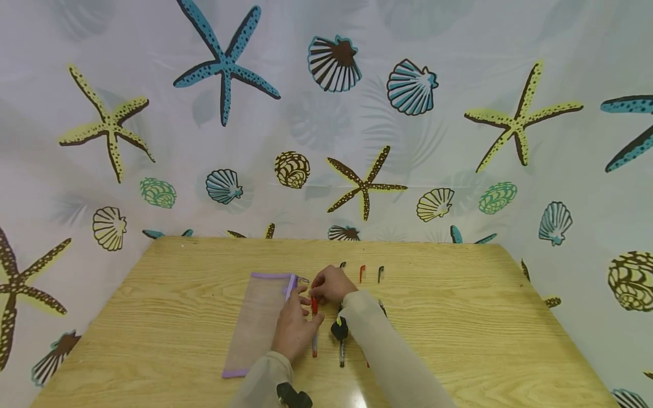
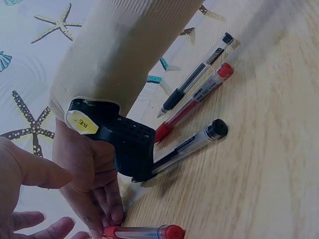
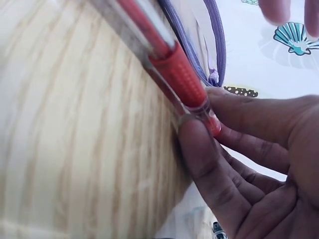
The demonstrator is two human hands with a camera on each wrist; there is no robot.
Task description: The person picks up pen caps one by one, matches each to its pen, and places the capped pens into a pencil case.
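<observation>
A red gel pen (image 1: pixel 314 340) lies on the wooden table beside a clear mesh pouch (image 1: pixel 255 323) with purple edging and a zipper. My right hand (image 1: pixel 334 285) pinches this pen between thumb and fingertips at its tip end, just past the ribbed red grip (image 3: pixel 180 74), where a clear and red piece (image 3: pixel 207 117) shows. Over the pouch's right edge is my left hand (image 1: pixel 296 328), fingers spread loosely around the pen and holding nothing. In the left wrist view its fingers (image 2: pixel 42 172) stand apart from the pen.
To the right lie a black pen (image 2: pixel 194 142), another red pen (image 2: pixel 199 97) and another black pen (image 2: pixel 197 74), partly hidden by my right arm in the head view. Farther back are a red cap (image 1: pixel 363 273) and a black cap (image 1: pixel 381 273). A patterned curtain (image 1: pixel 439 153) encloses the table.
</observation>
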